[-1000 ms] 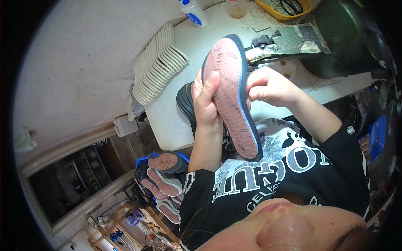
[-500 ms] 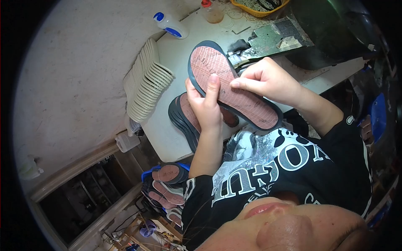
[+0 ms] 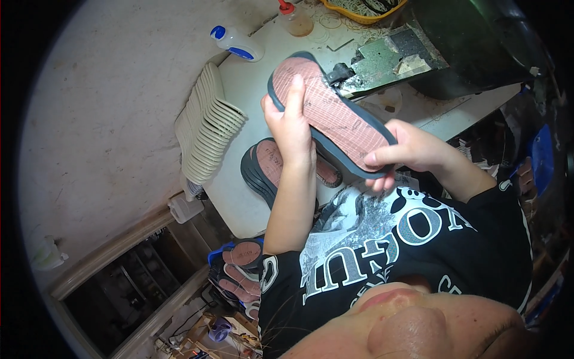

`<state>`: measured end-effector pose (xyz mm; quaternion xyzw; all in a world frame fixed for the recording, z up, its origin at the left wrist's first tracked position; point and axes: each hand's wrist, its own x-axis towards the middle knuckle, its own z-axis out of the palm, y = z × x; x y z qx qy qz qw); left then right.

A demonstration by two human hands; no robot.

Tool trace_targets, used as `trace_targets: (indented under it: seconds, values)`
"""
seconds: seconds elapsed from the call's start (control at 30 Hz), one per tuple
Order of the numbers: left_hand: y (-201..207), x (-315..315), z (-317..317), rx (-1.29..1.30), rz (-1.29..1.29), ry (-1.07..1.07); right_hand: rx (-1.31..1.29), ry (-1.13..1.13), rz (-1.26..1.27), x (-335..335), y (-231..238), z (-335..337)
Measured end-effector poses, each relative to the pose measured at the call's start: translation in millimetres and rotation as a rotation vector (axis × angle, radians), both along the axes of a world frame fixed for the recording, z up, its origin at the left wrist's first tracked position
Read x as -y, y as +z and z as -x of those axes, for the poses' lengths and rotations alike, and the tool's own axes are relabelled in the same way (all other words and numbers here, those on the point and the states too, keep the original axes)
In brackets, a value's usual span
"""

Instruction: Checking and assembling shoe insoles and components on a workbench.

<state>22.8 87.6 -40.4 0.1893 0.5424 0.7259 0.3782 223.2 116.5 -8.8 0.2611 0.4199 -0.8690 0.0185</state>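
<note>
Between both hands I hold a shoe sole (image 3: 341,116), dark grey at the rim with a pinkish-red checked face turned up. My left hand (image 3: 291,122) grips its side near the broad end, thumb lying on the pink face. At the narrower end my right hand (image 3: 406,146) pinches the sole, thumb on top and fingertips showing below the edge. The far tip lies against a dark clamp-like part (image 3: 339,73) of the green machine (image 3: 382,63); whether they touch I cannot tell. Below my left wrist, a stack of similar soles (image 3: 263,170) rests on the table, partly hidden by my forearm.
The white table (image 3: 230,200) carries a row of nested cream soles (image 3: 209,131) along the wall. Farther back are a white bottle with a blue cap (image 3: 238,45), a red-topped bottle (image 3: 296,23) and a yellow basket (image 3: 365,13). A blue crate of soles (image 3: 239,272) sits lower left.
My right hand has moved from the middle of the sole down to its narrower end and now grips it there. My left thumb lies farther up the pink face.
</note>
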Motion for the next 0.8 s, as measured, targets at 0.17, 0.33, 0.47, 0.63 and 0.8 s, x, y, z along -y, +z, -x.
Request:
trace_targets:
  seconds: [0.17, 0.33, 0.47, 0.63, 0.8]
  values:
    - [-4.6, -20.9, 13.4, -0.006, 0.021, -0.077, -0.035, -0.159, 0.088, 15.2, -2.2, 6.1]
    - [-11.4, -43.8, 54.8, -0.209, 0.288, -0.228, -0.095, -0.380, 0.088, 11.6, -5.4, 31.3]
    - [-2.3, -64.5, 81.7, -1.103, 0.265, -0.269, -0.112, -0.406, 0.116, -1.6, -16.2, 49.4]
    - [40.3, -86.3, 90.0, -1.575, -0.146, -0.935, -0.076, -0.455, 0.087, -10.4, -22.9, 64.8]
    - [52.3, -109.0, 101.0, -1.623, 0.019, -1.266, -0.051, -0.542, 0.035, -17.1, -28.8, 80.1]
